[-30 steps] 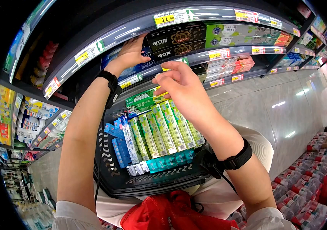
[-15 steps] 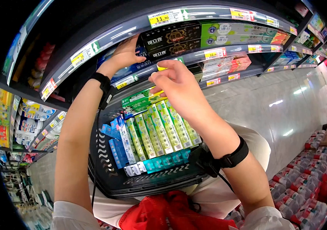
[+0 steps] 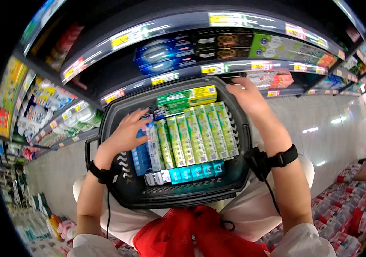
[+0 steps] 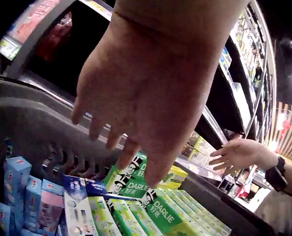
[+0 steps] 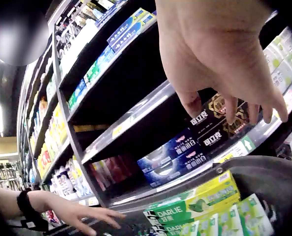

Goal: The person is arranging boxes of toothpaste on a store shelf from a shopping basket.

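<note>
My left hand (image 3: 127, 132) hovers over the left side of a black shopping basket (image 3: 131, 100), fingers loosely spread and holding nothing. Beneath it are blue boxes (image 3: 140, 160) and a slim white-and-blue box (image 3: 155, 150). A row of green-and-white toothpaste boxes (image 3: 200, 132) fills the middle, with teal boxes (image 3: 196, 172) along the near side. At the far side lies a green-and-yellow Darlie toothpaste box (image 3: 183, 100). My right hand (image 3: 250, 97) is at the basket's far right corner, its fingers relaxed and empty in the right wrist view.
Ahead, a shelf holds blue toothpaste boxes (image 3: 161, 53), black boxes (image 3: 223, 45) and green-and-grey boxes (image 3: 281, 47). Price-tagged shelf edges (image 3: 165, 79) run just beyond the basket. Packs of red-labelled bottles (image 3: 350, 210) stand on the floor at right.
My left hand has come off the shelf, away from the blue boxes, to over the basket's left side. My right hand has moved right, from above the Darlie box to the basket's corner.
</note>
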{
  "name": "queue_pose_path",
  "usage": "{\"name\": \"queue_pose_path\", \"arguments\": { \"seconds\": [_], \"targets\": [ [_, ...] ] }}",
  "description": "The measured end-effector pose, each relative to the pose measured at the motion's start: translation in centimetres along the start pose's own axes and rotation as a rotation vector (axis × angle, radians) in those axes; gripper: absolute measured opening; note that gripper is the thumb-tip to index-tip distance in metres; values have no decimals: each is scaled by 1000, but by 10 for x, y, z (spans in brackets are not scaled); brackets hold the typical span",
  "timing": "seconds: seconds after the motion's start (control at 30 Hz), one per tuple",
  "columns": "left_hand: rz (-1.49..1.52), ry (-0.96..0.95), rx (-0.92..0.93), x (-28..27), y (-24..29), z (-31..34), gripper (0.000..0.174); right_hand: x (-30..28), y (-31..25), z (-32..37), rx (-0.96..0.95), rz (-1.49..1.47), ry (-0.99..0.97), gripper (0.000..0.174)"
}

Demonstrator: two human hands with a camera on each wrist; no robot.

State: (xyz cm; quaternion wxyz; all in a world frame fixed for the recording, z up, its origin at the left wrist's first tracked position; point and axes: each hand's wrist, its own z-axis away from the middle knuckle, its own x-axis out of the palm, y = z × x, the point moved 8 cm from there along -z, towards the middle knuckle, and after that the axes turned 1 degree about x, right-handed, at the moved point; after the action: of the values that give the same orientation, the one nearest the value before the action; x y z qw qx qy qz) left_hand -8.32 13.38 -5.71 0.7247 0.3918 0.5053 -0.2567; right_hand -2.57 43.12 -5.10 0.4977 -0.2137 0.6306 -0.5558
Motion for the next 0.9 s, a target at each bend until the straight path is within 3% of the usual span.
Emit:
{"name": "queue_pose_path", "arguments": {
  "seconds": [0.1, 0.17, 0.47, 0.63, 0.73, 0.83, 0.9],
  "targets": [
    [-128, -162, -167, 26, -27, 33, 50, -1, 6, 5, 38, 112, -104, 65],
    [-153, -231, -143, 31, -39, 45, 50, 2, 12, 10, 157, 121, -188, 68],
    [-60, -16, -208, 9, -47, 39, 47, 34, 18, 20, 292, 434, -447, 72],
    [-192, 41, -243, 3, -76, 69, 48, 34, 31, 4, 245, 443, -345, 70],
    [-318, 167, -272, -12, -96, 85, 45, 30, 29, -1, 180, 530, -341, 69],
    [-209, 59, -328, -5, -116, 100, 44, 16, 31, 7, 473, 628, -319, 63],
    [-136, 60, -320, -4, -116, 104, 43, 16, 37, 4, 473, 653, -330, 59]
  ]
}}
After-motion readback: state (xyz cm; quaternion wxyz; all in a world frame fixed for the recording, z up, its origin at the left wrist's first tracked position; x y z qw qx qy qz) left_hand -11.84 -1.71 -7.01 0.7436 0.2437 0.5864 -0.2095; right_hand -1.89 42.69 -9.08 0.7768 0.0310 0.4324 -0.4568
